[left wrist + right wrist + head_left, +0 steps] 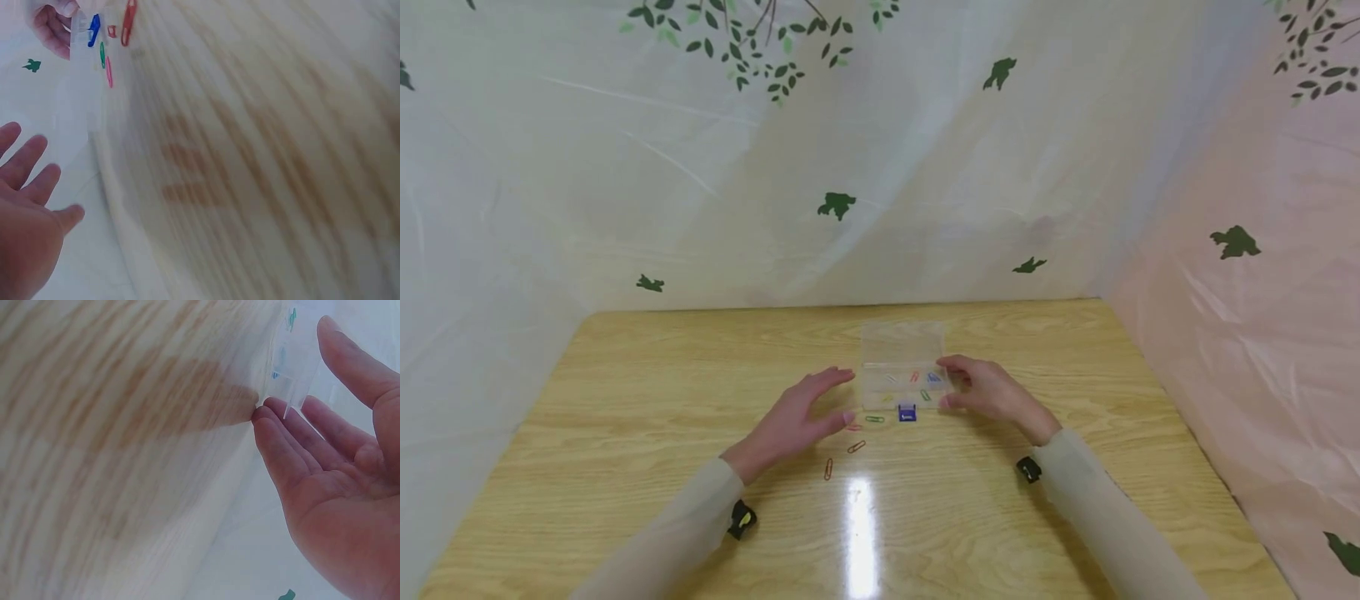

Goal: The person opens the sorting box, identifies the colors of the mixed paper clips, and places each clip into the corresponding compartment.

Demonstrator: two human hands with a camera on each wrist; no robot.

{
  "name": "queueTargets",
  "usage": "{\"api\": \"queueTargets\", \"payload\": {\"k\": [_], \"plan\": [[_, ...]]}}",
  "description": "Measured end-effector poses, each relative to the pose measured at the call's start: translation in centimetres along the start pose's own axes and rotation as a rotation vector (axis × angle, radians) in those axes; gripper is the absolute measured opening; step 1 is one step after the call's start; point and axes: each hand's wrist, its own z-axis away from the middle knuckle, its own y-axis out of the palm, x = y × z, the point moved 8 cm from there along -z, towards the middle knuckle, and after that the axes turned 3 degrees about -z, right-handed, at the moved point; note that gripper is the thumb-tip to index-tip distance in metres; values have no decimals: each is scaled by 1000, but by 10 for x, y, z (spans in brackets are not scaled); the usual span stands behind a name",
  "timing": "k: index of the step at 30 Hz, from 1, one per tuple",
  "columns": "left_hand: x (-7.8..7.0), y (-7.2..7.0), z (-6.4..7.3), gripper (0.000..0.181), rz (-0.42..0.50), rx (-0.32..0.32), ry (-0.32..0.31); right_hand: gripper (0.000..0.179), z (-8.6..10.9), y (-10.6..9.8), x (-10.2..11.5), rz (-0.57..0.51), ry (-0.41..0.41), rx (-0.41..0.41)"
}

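A clear plastic box (880, 406) stands mid-table, its transparent lid (902, 343) swung open toward the back. Several coloured paper clips lie in its compartments, among them a red paper clip (914, 377). A blue latch (907, 413) marks the box's front. Just left of the box, my left hand (801, 417) has its fingers spread and holds nothing; the left wrist view shows these fingers (28, 162) apart from it. My right hand (992, 390) is at the box's right side. Its fairly straight fingers (281, 447) touch the box's edge, while the thumb stands away from them.
Loose paper clips lie on the wooden table (700, 358) in front of the box: a green paper clip (875, 419), a pink one partly by the left thumb, and red paper clips (828, 469) nearer me. A leaf-patterned curtain (737, 208) borders the table's back and sides.
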Motion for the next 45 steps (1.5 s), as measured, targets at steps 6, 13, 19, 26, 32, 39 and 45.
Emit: {"api": "queueTargets", "payload": {"k": [6, 13, 19, 26, 32, 39, 45], "plan": [[8, 2, 0, 62, -22, 45, -19, 69, -1, 0, 0, -7, 11, -3], [13, 4, -1, 58, 9, 71, -4, 69, -2, -1, 1, -15, 25, -3], [15, 8, 0, 50, 8, 82, 18, 69, -4, -1, 0, -7, 27, -1], [16, 17, -3, 37, 43, 104, 12, 69, -2, -1, -2, -18, 32, 4], [14, 24, -6, 33, 22, 136, 30, 69, -2, 0, -2, -27, 28, 5], [19, 30, -12, 32, -2, 169, 45, 69, -2, -1, -2, -16, 21, 1], [20, 31, -13, 26, -14, 155, 64, 69, -3, 0, -4, -24, 23, 0]]}}
